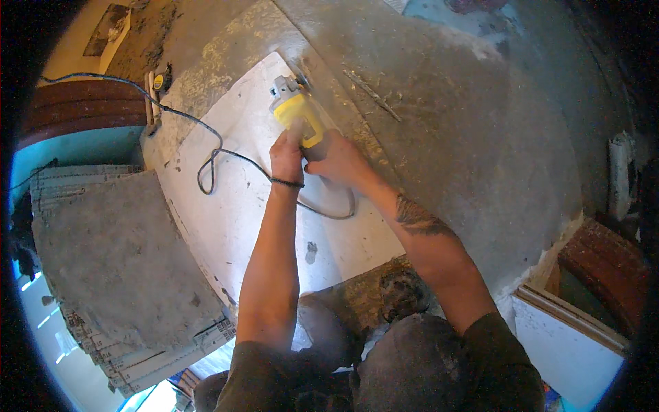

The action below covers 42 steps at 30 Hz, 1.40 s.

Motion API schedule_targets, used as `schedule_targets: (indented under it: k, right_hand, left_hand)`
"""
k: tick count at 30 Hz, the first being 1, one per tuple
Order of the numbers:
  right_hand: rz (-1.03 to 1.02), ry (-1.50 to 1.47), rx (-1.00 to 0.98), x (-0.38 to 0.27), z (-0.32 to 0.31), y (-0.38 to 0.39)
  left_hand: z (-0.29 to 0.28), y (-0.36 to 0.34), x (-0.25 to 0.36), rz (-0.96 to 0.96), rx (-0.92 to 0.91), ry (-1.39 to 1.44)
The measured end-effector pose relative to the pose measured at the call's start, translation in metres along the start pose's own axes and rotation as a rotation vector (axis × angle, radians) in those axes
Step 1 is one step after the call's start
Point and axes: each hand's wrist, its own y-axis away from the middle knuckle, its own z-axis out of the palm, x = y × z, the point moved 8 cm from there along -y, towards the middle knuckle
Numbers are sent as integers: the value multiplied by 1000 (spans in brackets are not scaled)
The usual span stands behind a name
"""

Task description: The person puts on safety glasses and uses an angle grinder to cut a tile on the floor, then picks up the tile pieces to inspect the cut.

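Left hand (286, 154) and right hand (336, 162) hold yellow grinder (294, 110)
Right-edge work on the white slab (237, 206) seems underway, remainder unclear

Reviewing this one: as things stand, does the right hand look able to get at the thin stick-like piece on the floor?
Probably not without letting go: the right hand appears closed around the yellow grinder. Otherwise, nothing visible seems to block its way to the thin stick-like piece.
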Motion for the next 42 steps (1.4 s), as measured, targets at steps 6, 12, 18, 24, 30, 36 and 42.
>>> schedule_targets:
  k: [6, 12, 18, 24, 30, 36, 42]
  right_hand:
    - [-57, -15, 48, 15, -4, -3]
    - [-33, 8, 23, 8, -1, -2]
    - [-6, 31, 7, 9, 0, -1]
    - [-3, -11, -18, 8, 3, 4]
    - [15, 32, -11, 10, 1, 4]
    - [-26, 5, 1, 13, 1, 4]
    - [-64, 78, -53, 16, 4, 6]
  left_hand:
    - [13, 7, 0, -18, -10, -5]
    - [9, 6, -1, -47, -10, 60]
    - [7, 5, -4, -28, -21, 72]
    - [4, 12, -2, -32, -6, 32]
    - [9, 14, 2, -34, -15, 63]
    - [10, 14, -1, -33, -18, 68]
    - [14, 23, 3, -54, -6, 29]
